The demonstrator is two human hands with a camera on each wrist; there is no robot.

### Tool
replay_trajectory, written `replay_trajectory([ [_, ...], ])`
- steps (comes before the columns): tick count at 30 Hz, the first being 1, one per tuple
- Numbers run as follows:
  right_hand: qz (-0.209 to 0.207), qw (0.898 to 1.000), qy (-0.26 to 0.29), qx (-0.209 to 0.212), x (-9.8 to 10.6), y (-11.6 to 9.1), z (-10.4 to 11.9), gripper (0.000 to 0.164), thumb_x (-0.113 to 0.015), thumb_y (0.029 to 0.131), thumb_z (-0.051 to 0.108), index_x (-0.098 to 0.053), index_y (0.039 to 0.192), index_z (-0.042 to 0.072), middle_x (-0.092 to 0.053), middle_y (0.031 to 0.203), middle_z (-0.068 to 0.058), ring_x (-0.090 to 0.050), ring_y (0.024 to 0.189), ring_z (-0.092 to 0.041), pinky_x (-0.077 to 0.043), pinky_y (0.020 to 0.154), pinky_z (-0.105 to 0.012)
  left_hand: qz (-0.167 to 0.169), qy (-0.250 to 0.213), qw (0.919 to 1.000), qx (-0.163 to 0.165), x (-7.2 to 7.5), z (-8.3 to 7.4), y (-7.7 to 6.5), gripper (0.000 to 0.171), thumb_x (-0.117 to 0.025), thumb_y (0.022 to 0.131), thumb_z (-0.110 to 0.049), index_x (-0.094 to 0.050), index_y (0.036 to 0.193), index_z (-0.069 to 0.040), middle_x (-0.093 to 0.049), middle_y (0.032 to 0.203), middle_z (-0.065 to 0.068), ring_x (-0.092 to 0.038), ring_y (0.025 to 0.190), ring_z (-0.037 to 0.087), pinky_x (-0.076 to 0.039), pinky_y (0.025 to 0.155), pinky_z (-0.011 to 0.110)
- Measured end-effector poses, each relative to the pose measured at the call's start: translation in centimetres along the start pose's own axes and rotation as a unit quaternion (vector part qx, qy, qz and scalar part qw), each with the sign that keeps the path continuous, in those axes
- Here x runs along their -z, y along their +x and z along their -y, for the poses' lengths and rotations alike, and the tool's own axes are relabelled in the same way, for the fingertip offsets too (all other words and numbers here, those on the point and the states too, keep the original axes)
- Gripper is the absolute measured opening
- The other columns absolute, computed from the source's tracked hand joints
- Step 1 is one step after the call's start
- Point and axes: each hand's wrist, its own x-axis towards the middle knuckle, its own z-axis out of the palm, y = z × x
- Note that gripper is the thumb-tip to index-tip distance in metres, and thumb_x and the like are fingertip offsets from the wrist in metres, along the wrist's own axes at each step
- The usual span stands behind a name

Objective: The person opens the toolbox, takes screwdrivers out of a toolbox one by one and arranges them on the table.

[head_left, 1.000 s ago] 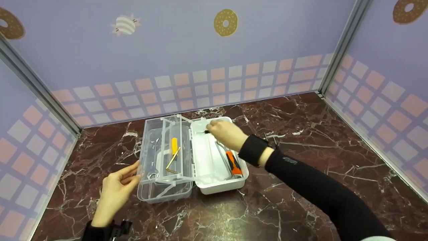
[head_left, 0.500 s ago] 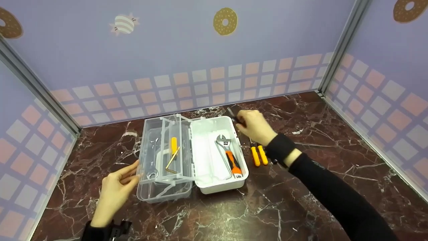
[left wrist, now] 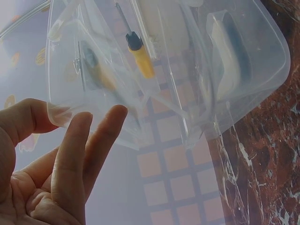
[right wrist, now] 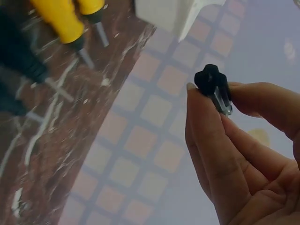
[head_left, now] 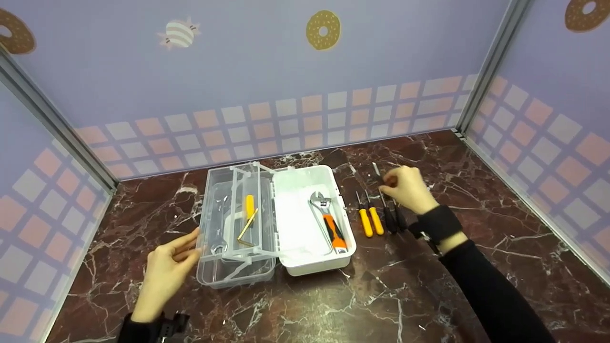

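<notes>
Our left hand (head_left: 164, 271) pinches the clear lid (head_left: 215, 195), frame left; our right hand (head_left: 409, 189) pinches a black tool (right wrist: 210, 78), best held steady.

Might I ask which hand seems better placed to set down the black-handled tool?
Probably the right hand, which pinches that tool; the left hand is farther, touching the toolbox's clear plastic half.

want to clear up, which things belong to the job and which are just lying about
In the job, judging by touch: dark tool (right hand), toolbox lid (left hand)

Seemingly just lying about: yellow-handled screwdrivers, black-handled screwdrivers, adjustable wrench
</notes>
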Motion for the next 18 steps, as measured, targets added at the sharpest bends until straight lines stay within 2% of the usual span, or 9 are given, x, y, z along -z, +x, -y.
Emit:
replay_trajectory([
  [7, 0.011, 0.999, -0.016, -0.035, 0.4, -1.7, -3.3, 0.016, -0.074, 0.081, 0.002, -0.071, 0.088, -0.013, -0.072, 0.081, -0.027, -0.069, 0.066, -0.032, -0.06, 0.064, -0.045, -0.001, 0.013, 0.9999, -0.002, 0.0, 0.1, 0.0, 0.04, -0.07, 0.087, 0.002, -0.064, 0.127, 0.002, -0.067, 0.121, 0.023, -0.072, 0.099, 0.034, -0.053, 0.073, 0.004],
  [12, 0.035, 0.996, -0.052, -0.061, 0.2, -2.7, -5.0, 0.013, -0.076, 0.078, 0.003, -0.071, 0.078, -0.009, -0.072, 0.077, -0.023, -0.067, 0.066, -0.033, -0.057, 0.064, -0.046, -0.001, 0.017, 0.9999, -0.001, 0.0, 0.1, 0.1, 0.039, -0.07, 0.088, 0.0, -0.064, 0.127, 0.002, -0.067, 0.122, 0.021, -0.071, 0.101, 0.033, -0.051, 0.074, 0.002],
  [14, 0.046, 0.994, -0.065, -0.071, 0.0, -3.0, -5.5, 0.012, -0.076, 0.077, 0.003, -0.071, 0.074, -0.008, -0.072, 0.074, -0.022, -0.066, 0.066, -0.034, -0.056, 0.069, -0.05, -0.003, 0.013, 0.9999, -0.002, 0.0, 0.2, 0.1, 0.039, -0.07, 0.088, 0.001, -0.064, 0.126, 0.002, -0.067, 0.122, 0.021, -0.07, 0.102, 0.034, -0.051, 0.074, 0.002],
  [18, 0.064, 0.991, -0.074, -0.085, -0.4, -3.3, -6.3, 0.012, -0.076, 0.075, 0.001, -0.07, 0.07, -0.007, -0.07, 0.07, -0.022, -0.064, 0.06, -0.034, -0.056, 0.067, -0.052, -0.004, 0.01, 0.9999, -0.005, -0.1, 0.2, 0.1, 0.039, -0.07, 0.087, 0.002, -0.065, 0.126, 0.003, -0.067, 0.122, 0.02, -0.07, 0.102, 0.034, -0.051, 0.075, 0.002],
])
